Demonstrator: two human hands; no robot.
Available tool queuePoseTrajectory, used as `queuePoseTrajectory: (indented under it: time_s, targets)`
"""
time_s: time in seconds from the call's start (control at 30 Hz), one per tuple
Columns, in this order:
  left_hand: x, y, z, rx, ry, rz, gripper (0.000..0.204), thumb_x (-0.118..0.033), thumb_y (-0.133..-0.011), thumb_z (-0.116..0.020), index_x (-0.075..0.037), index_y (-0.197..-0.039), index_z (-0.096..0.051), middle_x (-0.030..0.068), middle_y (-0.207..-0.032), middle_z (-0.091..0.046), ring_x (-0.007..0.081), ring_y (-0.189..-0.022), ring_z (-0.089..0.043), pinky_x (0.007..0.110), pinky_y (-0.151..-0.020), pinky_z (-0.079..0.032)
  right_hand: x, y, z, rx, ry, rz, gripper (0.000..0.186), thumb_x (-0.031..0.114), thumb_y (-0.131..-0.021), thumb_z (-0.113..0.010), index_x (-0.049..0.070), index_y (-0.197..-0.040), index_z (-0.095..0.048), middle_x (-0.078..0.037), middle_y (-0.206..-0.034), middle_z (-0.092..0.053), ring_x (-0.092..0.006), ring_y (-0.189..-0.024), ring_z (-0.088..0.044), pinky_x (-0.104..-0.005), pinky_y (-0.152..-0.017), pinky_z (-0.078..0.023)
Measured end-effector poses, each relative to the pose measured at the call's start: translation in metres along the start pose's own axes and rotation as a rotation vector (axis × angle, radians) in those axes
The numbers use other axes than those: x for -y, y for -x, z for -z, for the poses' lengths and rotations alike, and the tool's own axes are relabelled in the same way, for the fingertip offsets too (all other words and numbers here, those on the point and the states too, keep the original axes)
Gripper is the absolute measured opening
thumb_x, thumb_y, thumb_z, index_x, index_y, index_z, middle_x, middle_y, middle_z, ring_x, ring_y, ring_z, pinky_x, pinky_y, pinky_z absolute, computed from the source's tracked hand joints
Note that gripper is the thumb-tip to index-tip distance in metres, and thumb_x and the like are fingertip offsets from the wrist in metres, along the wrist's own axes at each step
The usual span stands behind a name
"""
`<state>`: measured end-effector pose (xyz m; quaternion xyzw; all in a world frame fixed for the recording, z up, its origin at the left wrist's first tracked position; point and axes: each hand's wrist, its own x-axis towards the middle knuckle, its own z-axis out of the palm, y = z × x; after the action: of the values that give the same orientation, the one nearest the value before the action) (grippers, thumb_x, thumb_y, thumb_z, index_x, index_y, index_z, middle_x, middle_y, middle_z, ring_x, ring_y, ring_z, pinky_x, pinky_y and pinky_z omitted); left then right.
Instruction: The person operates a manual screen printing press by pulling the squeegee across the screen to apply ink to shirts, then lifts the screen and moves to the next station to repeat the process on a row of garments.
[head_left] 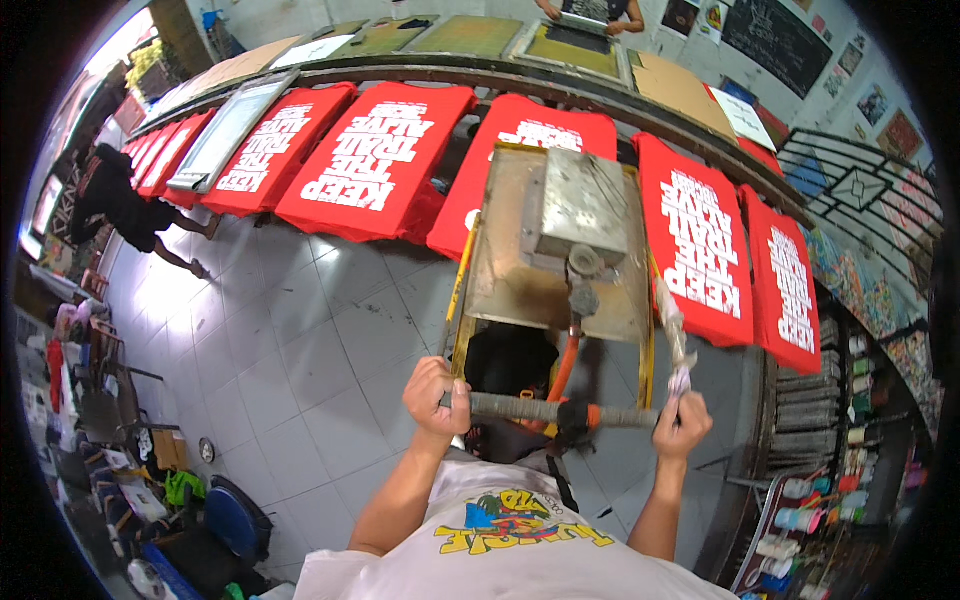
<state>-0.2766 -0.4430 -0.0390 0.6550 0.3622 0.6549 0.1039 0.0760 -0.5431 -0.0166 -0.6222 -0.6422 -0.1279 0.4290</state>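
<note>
Both my fists are wrapped round a grey tape-wound push bar (pixel 515 408): my left hand (pixel 434 395) at its left end, my right hand (pixel 684 425) at its right end. Beyond the bar is what looks like a flash dryer, with a flat metal plate (pixel 503 270), a metal box (pixel 590 192) on top and yellow side rails (pixel 460 285). An orange hose (pixel 566 368) runs down from the box. Close by my right hand, a pale wrapped cable (pixel 672 315) hangs. The plate covers much of a red T-shirt (pixel 540 122) with white print.
More printed red T-shirts (pixel 375 165) lie along the bench, with a screen frame (pixel 232 130) among them. A person (pixel 130 200) stands at the left; another person's arm (pixel 634 18) shows behind the bench. Shelves of containers (pixel 800 520) stand right, a blue chair (pixel 237 520) lower left.
</note>
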Motion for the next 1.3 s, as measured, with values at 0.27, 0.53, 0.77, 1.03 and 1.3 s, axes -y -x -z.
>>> queuePoseTrajectory:
  time_s: [0.27, 0.53, 0.77, 1.03, 1.3]
  targets:
    - [0.019, -0.015, 0.005, 0.038, 0.040, 0.023, 0.029, -0.012, -0.090, -0.060, -0.001, -0.064, -0.054, 0.0101, -0.060, -0.053, 0.0273, -0.056, -0.050, 0.042, -0.067, -0.051, 0.015, 0.015, 0.000, 0.033, 0.009, 0.035, 0.026, 0.003, -0.087, -0.057, -0.004, -0.066, -0.044, -0.017, -0.062, -0.043, -0.0385, -0.056, -0.047, -0.0438, -0.055, -0.038]
    - [0.015, -0.011, -0.018, 0.030, 0.047, 0.049, 0.028, -0.012, -0.089, -0.061, -0.001, -0.064, -0.055, 0.0108, -0.061, -0.050, 0.0283, -0.060, -0.050, 0.041, -0.068, -0.049, -0.017, 0.001, -0.011, -0.072, 0.010, 0.015, 0.028, 0.005, -0.090, -0.056, -0.004, -0.065, -0.048, -0.016, -0.060, -0.044, -0.0352, -0.055, -0.048, -0.0424, -0.055, -0.037]
    - [-0.010, -0.004, -0.051, 0.076, -0.019, 0.074, 0.022, -0.009, -0.085, -0.066, -0.003, -0.067, -0.055, 0.0115, -0.063, -0.048, 0.0313, -0.059, -0.048, 0.042, -0.068, -0.047, -0.081, -0.023, -0.011, -0.107, -0.008, 0.104, 0.028, 0.006, -0.089, -0.055, -0.003, -0.064, -0.046, -0.016, -0.062, -0.045, -0.0338, -0.056, -0.047, -0.0424, -0.053, -0.034]
    - [-0.092, 0.038, -0.160, 0.170, 0.079, 0.053, 0.018, 0.000, -0.081, -0.071, -0.005, -0.074, -0.055, 0.0098, -0.066, -0.050, 0.0283, -0.059, -0.048, 0.041, -0.065, -0.040, -0.204, -0.062, 0.048, 0.031, -0.072, -0.055, 0.019, 0.005, -0.087, -0.058, -0.004, -0.071, -0.055, -0.022, -0.069, -0.055, -0.0404, -0.066, -0.058, -0.0460, -0.062, -0.045]
    - [-0.125, 0.056, -0.232, 0.151, 0.102, -0.050, 0.021, 0.003, -0.074, -0.070, -0.007, -0.067, -0.054, 0.0072, -0.063, -0.053, 0.0273, -0.054, -0.048, 0.039, -0.061, -0.039, -0.271, -0.025, 0.107, -0.084, -0.018, -0.012, 0.035, 0.010, -0.095, -0.054, -0.002, -0.063, -0.050, -0.014, -0.059, -0.050, -0.0313, -0.057, -0.053, -0.0426, -0.058, -0.039]
